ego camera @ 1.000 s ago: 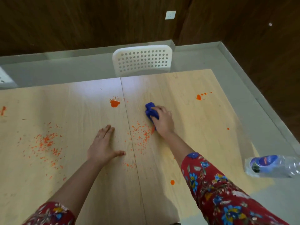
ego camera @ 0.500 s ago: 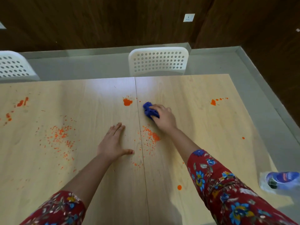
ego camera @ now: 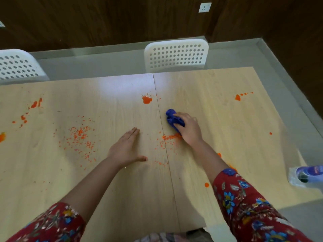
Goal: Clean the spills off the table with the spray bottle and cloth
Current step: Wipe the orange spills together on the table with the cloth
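The blue cloth (ego camera: 172, 117) is a bunched wad that my right hand (ego camera: 189, 130) grips on the bench (ego camera: 227, 116), just right of the centre seam, beside an orange smear (ego camera: 172, 137). My left hand (ego camera: 125, 149) lies flat, fingers straight. The spray bottle (ego camera: 307, 175) lies at the right edge, and I cannot make out its contents. A second ago the cloth was farther from the seam.

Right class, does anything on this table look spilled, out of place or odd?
Orange spills dot the light wooden table: a splat by the centre seam, speckles left of the left hand, smears far left. The clear plastic spray bottle lies on its side at the right edge.
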